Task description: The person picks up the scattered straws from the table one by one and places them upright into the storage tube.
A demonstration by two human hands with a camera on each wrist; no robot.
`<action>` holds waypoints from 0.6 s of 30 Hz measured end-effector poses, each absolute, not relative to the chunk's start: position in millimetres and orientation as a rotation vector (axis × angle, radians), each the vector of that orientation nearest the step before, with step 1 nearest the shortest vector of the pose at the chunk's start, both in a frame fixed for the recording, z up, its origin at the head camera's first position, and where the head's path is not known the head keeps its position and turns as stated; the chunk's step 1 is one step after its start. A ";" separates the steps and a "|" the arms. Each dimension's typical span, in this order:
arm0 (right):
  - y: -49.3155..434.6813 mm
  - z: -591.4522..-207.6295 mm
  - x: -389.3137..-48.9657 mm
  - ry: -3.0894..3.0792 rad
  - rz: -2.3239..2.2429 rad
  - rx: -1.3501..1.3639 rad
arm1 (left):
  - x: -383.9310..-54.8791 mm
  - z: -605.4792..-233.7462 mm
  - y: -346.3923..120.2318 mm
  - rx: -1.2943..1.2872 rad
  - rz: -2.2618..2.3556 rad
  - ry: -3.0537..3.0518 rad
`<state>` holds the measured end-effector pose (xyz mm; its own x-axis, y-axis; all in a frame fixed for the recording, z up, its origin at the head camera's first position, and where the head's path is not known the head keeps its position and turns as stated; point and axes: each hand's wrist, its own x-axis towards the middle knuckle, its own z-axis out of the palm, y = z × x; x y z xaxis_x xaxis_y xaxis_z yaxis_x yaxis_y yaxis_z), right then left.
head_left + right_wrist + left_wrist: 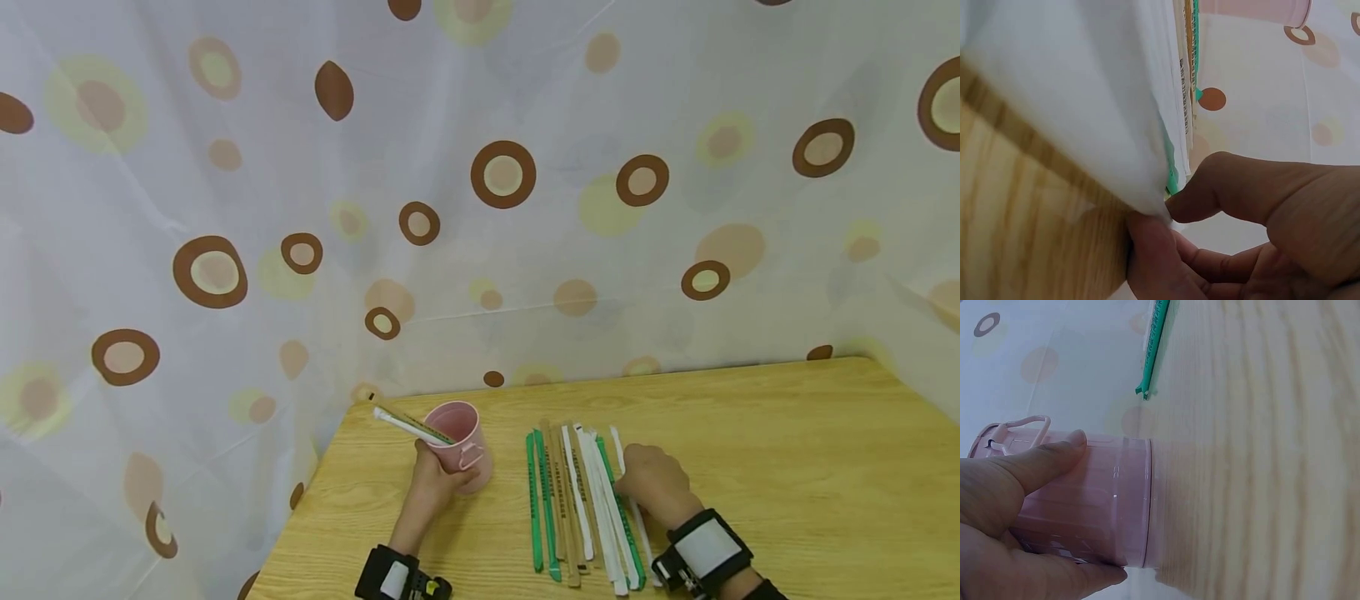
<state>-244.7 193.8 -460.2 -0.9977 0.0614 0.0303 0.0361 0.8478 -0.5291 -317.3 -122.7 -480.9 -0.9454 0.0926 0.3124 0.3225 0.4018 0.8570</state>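
From where I stand, a person's left hand (438, 485) has its thumb and fingers wrapped round a pink cup (481, 440) that sits left of centre in the frame, upright, near the back left corner of the worktop (810, 467). Two straws, a brown one (396, 412) and a white one (397, 422), lean out over its rim toward the upper left. The right hand (658, 483), right of centre, pinches a slim white straw (642, 533) between thumb and finger; it lies at the right end of a row of wrapped straws (570, 500), green, brown and white, most of them side by side and a few overlapping, down the lower middle of the frame. Between the cup and the row there is a strip of bare wood, and a much wider stretch runs from the right hand to the slanting right edge. The left edge slopes down to the lower left, near the cup. The back edge runs along a patterned cloth (562, 108), close behind the cup. A dark strap (708, 546) circles the right wrist.
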 end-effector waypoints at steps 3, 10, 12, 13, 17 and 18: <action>193.8 -459.6 -245.3 -2.968 0.850 -0.074 | -317.9 -481.1 -123.1 -0.385 -1.570 -2.432; 195.0 -454.9 -246.6 -3.010 0.841 -0.132 | -315.9 -480.3 -121.7 -0.372 -1.596 -2.438; 195.6 -452.4 -246.8 -3.008 0.828 -0.140 | -315.2 -480.0 -121.4 -0.373 -1.597 -2.440; 196.0 -450.9 -246.7 -3.000 0.824 -0.137 | -315.2 -480.0 -121.3 -0.372 -1.597 -2.438; 198.4 -442.4 -243.9 -2.937 0.830 -0.089 | -315.7 -480.1 -121.6 -0.379 -1.615 -2.426; 199.0 -439.5 -243.1 -2.918 0.839 -0.072 | -316.2 -480.5 -121.9 -0.374 -1.626 -2.424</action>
